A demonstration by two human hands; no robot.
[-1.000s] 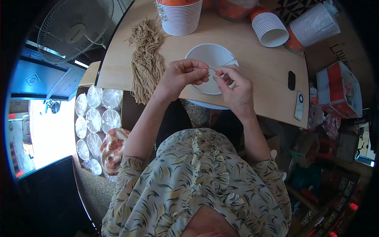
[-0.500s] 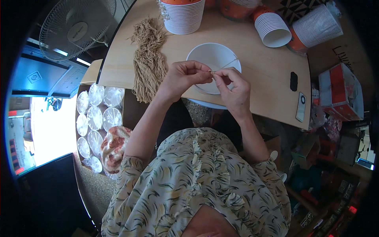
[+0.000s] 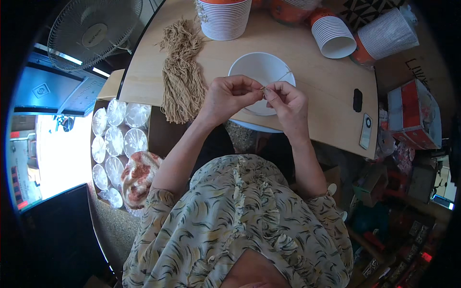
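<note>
Above a white paper bucket (image 3: 254, 62) at the table's near edge, my two hands meet fingertip to fingertip. My left hand (image 3: 229, 96) is closed in a pinch on the end of a thin beige string (image 3: 284, 75). My right hand (image 3: 291, 106) pinches the same string right beside it. A length of the string runs over to the bucket's right rim. The exact spot between the fingertips is too small to make out. Left of the bucket lies a thick bundle of beige string (image 3: 182, 77), hanging slightly over the table edge.
Stacked orange-and-white paper buckets (image 3: 224, 21) stand at the back; more stacks (image 3: 334, 38) lie at the back right. A black object (image 3: 357, 100) and a silver remote (image 3: 366, 130) lie at right. A carton of plastic-wrapped buckets (image 3: 115, 139) and a fan (image 3: 93, 36) are at left.
Both hands have shifted slightly, with the right fingers closing nearer the left fingertips. The string stays pinched between them. The whole view has moved a little.
</note>
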